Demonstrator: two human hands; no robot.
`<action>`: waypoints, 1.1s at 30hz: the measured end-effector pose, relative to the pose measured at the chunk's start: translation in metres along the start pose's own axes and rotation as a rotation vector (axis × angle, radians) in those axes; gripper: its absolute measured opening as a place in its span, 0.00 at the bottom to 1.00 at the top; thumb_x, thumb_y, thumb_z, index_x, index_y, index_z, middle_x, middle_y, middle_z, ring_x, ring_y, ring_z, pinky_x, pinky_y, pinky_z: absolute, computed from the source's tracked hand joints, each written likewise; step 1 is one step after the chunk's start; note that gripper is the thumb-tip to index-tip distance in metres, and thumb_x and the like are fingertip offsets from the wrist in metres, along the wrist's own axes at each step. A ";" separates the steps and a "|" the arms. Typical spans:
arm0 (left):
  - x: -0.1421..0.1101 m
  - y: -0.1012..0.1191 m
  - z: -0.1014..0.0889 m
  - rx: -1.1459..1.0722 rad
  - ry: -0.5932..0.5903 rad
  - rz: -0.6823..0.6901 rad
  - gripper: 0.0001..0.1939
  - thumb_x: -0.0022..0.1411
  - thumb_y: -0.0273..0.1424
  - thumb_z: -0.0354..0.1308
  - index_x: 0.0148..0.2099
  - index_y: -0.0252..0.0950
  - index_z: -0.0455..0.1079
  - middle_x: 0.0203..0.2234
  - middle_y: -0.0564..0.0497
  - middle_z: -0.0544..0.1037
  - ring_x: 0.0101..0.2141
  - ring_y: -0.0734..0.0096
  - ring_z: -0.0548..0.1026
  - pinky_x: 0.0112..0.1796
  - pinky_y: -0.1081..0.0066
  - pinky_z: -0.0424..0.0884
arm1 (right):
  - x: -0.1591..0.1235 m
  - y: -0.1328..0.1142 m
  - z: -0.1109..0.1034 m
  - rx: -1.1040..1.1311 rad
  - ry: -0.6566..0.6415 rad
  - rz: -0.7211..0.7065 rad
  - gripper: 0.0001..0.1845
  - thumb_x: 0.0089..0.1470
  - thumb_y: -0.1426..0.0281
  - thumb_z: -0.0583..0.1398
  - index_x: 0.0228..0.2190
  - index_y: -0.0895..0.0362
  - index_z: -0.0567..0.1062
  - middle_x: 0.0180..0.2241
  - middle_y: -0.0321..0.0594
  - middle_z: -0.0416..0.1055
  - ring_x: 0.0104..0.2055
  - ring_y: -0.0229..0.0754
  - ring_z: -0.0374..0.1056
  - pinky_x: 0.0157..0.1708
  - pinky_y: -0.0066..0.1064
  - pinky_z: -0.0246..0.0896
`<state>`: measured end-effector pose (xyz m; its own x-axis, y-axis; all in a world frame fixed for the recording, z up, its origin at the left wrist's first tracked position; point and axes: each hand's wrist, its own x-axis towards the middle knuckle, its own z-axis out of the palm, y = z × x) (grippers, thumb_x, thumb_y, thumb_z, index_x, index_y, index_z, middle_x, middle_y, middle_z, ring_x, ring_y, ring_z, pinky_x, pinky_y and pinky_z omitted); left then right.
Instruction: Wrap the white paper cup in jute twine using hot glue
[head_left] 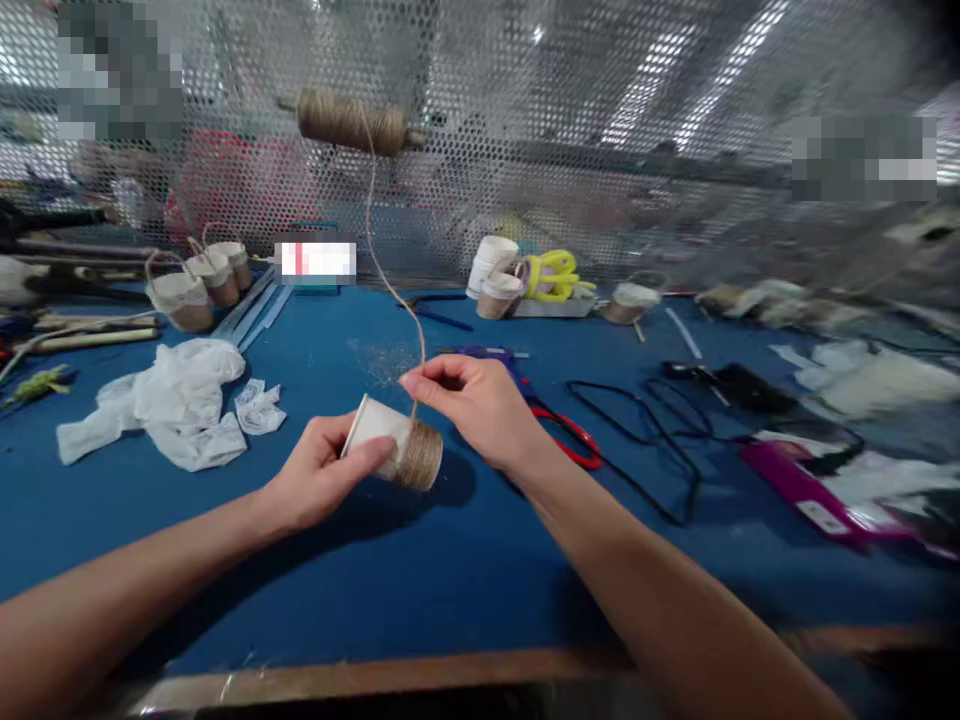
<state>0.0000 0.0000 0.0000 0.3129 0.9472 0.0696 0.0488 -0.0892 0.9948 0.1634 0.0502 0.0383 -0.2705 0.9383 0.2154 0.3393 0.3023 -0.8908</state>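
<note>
My left hand (322, 470) grips a white paper cup (379, 425) by its wide end, tilted on its side with the base pointing right. Brown twine (420, 455) is wound in close turns around the lower half of the cup. Just above those turns, my right hand (476, 400) pinches the free strand between thumb and fingers. From there the strand runs up to a large spool of twine (349, 122) mounted horizontally on a rod at the perforated metal screen.
White lace cloth (187, 390) lies to the left. Twine-covered cups with handles (180, 300) stand at the back left, stacked white cups (491, 262) at the back centre. Red-handled scissors (574, 438), a black cable (675, 450) and a purple packet (795, 490) lie to the right.
</note>
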 end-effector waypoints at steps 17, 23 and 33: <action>-0.002 -0.004 -0.011 0.079 0.042 0.141 0.10 0.54 0.32 0.53 0.27 0.31 0.69 0.21 0.53 0.67 0.21 0.78 0.60 0.22 0.78 0.57 | -0.002 0.005 0.014 0.088 -0.087 0.131 0.10 0.43 0.65 0.61 0.24 0.61 0.74 0.23 0.36 0.70 0.25 0.33 0.62 0.28 0.27 0.56; -0.002 -0.001 -0.011 0.103 0.054 0.153 0.11 0.53 0.32 0.54 0.23 0.31 0.69 0.23 0.51 0.70 0.23 0.75 0.63 0.22 0.77 0.58 | -0.003 0.008 0.016 0.155 -0.117 0.158 0.11 0.41 0.64 0.62 0.24 0.60 0.73 0.23 0.35 0.69 0.25 0.33 0.61 0.27 0.27 0.56; 0.009 -0.008 -0.008 -0.360 0.194 -0.080 0.09 0.50 0.33 0.59 0.29 0.30 0.72 0.19 0.54 0.71 0.21 0.78 0.64 0.25 0.77 0.61 | 0.005 0.013 0.009 0.071 -0.068 0.239 0.23 0.54 0.55 0.49 0.33 0.62 0.71 0.33 0.47 0.71 0.32 0.39 0.67 0.29 0.31 0.62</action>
<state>-0.0052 0.0118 -0.0065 0.1359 0.9902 -0.0309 -0.2802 0.0683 0.9575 0.1582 0.0570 0.0244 -0.2510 0.9675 -0.0295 0.3375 0.0589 -0.9395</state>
